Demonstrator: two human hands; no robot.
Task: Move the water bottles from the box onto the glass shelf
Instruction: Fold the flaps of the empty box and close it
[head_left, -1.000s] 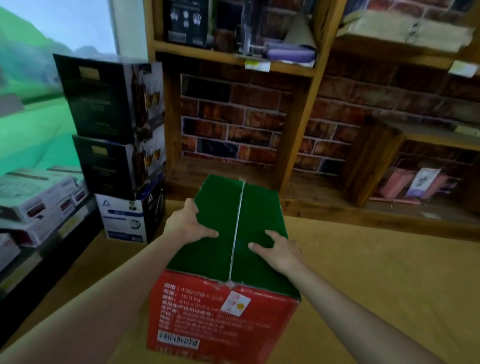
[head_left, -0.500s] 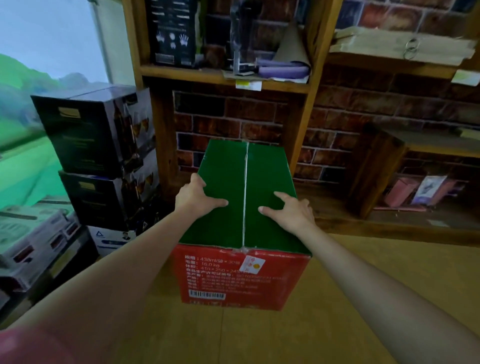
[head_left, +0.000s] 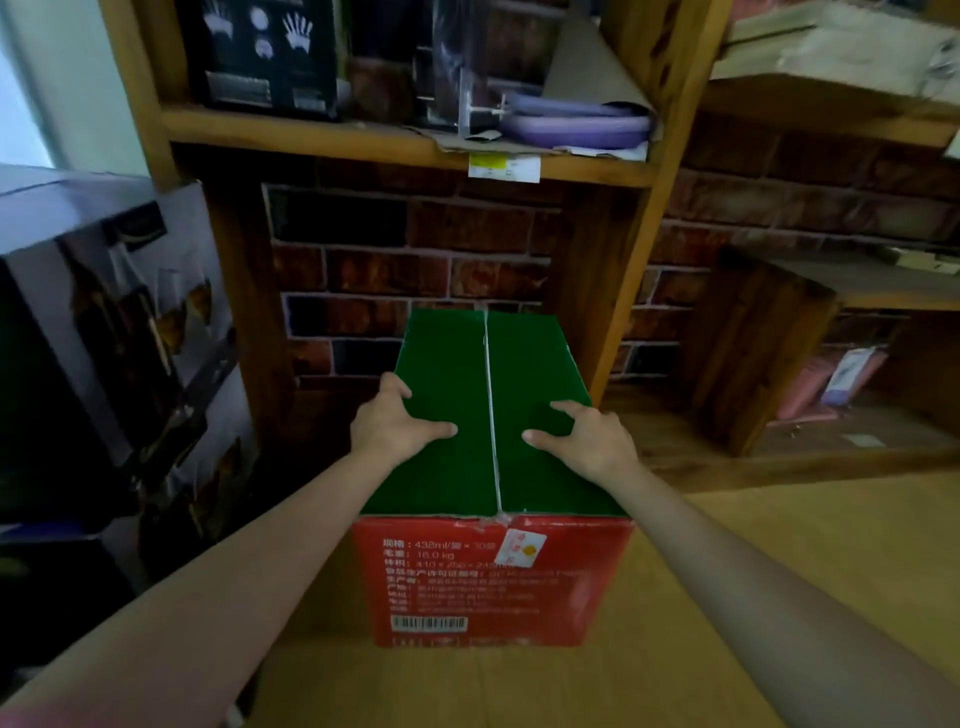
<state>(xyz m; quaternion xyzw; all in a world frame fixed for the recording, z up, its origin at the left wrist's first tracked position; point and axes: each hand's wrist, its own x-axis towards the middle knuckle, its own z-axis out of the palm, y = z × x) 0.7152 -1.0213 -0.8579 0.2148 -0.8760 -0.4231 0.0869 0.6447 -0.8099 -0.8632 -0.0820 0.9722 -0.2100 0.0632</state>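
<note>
Cardboard box (head_left: 493, 467) with a green top and a red front sits on the tan floor (head_left: 753, 571), right in front of the wooden shelf unit (head_left: 405, 143). We see its two top flaps closed, with a thin line of tape running down the middle. The red front has white writing, a white sticker and a barcode. We cannot see any water bottles, because the box is shut.

Our left hand (head_left: 397, 421) lies on the left flap. Its fingers curl over the left edge of the box and the thumb lies flat on the green top. Our right hand (head_left: 587, 439) rests on the right flap with its fingers spread apart and bent a little, tips touching the cardboard. It is not pinching anything.

Behind the box is a red brick wall (head_left: 415, 249). Dark printed boxes (head_left: 104, 338) are stacked on the left. On the wooden shelf above lie purple flat dishes (head_left: 571, 122) and a black box (head_left: 270, 52).
</note>
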